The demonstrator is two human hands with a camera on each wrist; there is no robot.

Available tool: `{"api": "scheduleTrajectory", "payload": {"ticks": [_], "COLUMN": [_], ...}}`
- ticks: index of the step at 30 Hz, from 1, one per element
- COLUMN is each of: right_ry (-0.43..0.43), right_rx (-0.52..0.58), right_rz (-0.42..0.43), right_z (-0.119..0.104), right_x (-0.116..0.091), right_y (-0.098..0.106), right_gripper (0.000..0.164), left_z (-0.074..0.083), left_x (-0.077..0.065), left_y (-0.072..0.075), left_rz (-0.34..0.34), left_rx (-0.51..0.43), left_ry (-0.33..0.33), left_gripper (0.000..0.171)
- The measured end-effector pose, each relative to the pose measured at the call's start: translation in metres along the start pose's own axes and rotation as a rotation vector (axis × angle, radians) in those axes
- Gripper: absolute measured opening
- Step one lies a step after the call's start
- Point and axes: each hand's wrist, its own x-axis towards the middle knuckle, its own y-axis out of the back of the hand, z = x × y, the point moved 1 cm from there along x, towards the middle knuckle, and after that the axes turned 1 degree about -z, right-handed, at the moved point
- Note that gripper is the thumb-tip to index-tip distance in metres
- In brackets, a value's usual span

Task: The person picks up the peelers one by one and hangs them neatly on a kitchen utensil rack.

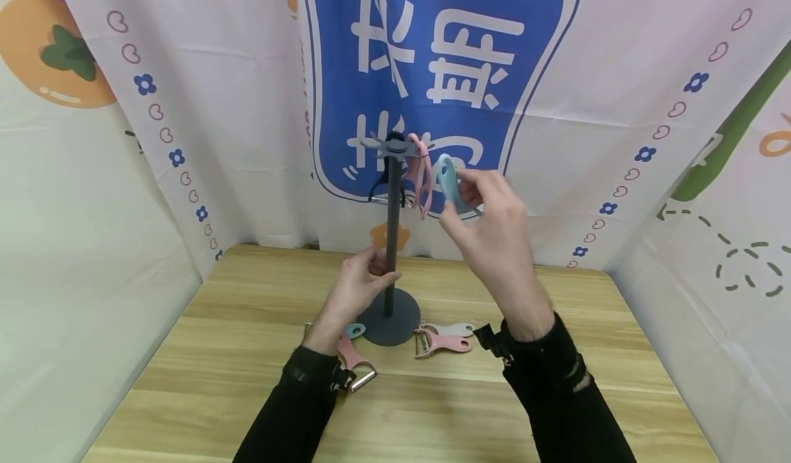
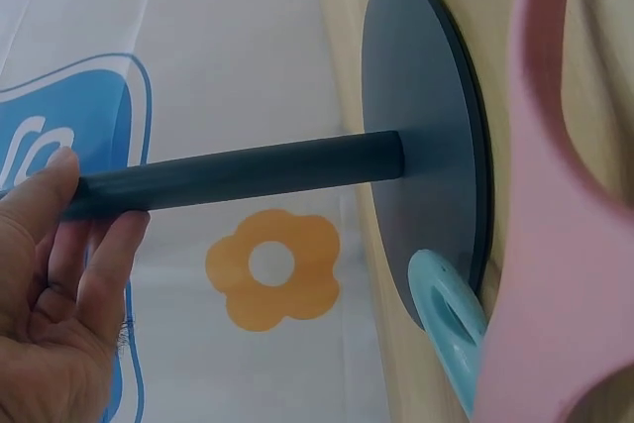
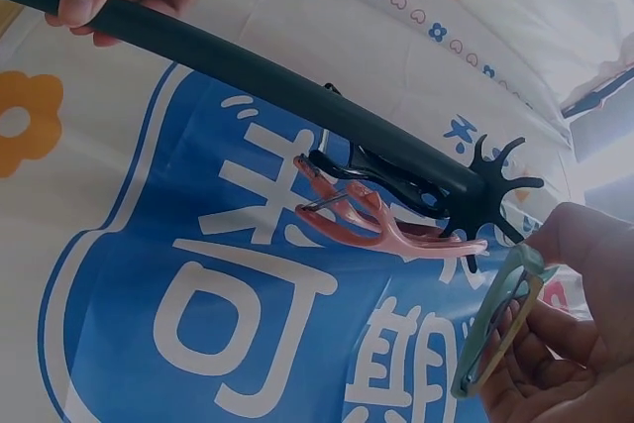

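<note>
In the head view a dark grey rack stand [image 1: 393, 236] rises upright from a round base. My left hand [image 1: 358, 283] grips its pole between thumb and fingers, as the left wrist view also shows. Near the hooked top, my right hand [image 1: 499, 226] pinches a light blue peeler [image 1: 449, 183] by its lower part, the end with the hole pointing up. That peeler is apart from the hooks [image 3: 482, 190] in the right wrist view. Pink peelers [image 1: 423, 178] and a black peeler [image 3: 396, 180] hang from the hooks.
On the wooden table [image 1: 494, 408], a pink peeler [image 1: 351, 353] and a teal handle [image 1: 356, 330] lie left of the base, partly behind my left wrist. Right of it lie another pink peeler [image 1: 451, 343] and a whitish peeler [image 1: 459, 329]. A printed cloth [image 1: 247, 140] hangs behind.
</note>
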Motion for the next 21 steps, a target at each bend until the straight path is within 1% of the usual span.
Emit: {"api": "scheduleTrajectory", "payload": {"ticks": [5,13,21], "right_ry": [0.004,0.008,0.003], "right_rx": [-0.002,-0.012,0.001], "right_rz": [-0.008,-0.035,-0.059], "right_z": [0.000,-0.001,-0.001], "right_x": [0.007,0.016,0.020], "right_y": [-0.002,-0.007,-0.012], "right_gripper": [0.041,0.039,0.040], "left_z": [0.000,-0.002,-0.001], "left_x": [0.000,0.001,0.001], "left_y": [-0.001,-0.002,-0.001], "left_rz": [0.001,-0.002,-0.005], "left_rx": [0.004,0.009,0.007], "left_ry": [0.011,-0.004,-0.001], "left_gripper": [0.024,0.024,0.024]}}
